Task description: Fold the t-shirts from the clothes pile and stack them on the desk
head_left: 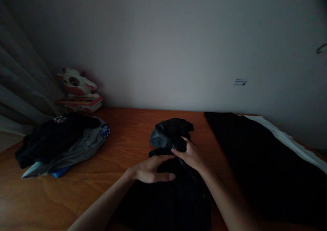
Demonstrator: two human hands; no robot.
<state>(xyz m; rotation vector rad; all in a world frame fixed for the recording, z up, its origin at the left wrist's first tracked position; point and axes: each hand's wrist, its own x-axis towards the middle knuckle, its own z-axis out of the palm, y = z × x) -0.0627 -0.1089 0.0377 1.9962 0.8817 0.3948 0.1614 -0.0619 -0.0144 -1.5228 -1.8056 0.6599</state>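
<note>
A black garment [176, 197] lies spread on the wooden table in front of me. Its far end is bunched up and shows a dark grey patch [159, 137]. My left hand [152, 169] rests on the black cloth with thumb and fingers apart. Just beyond it, my right hand [190, 154] grips the bunched part, its thumb on the near side and its fingers partly hidden in the folds. Dim light makes the exact kind of garment hard to tell.
A heap of clothes [66, 139] lies on the left of the wooden table [127, 128]. Behind it, a cow-shaped toy with a keyboard [79, 91] stands against the wall. Black cloth [265, 163] lies flat on the right, over white cloth [278, 134]. A curtain [22, 74] hangs at left.
</note>
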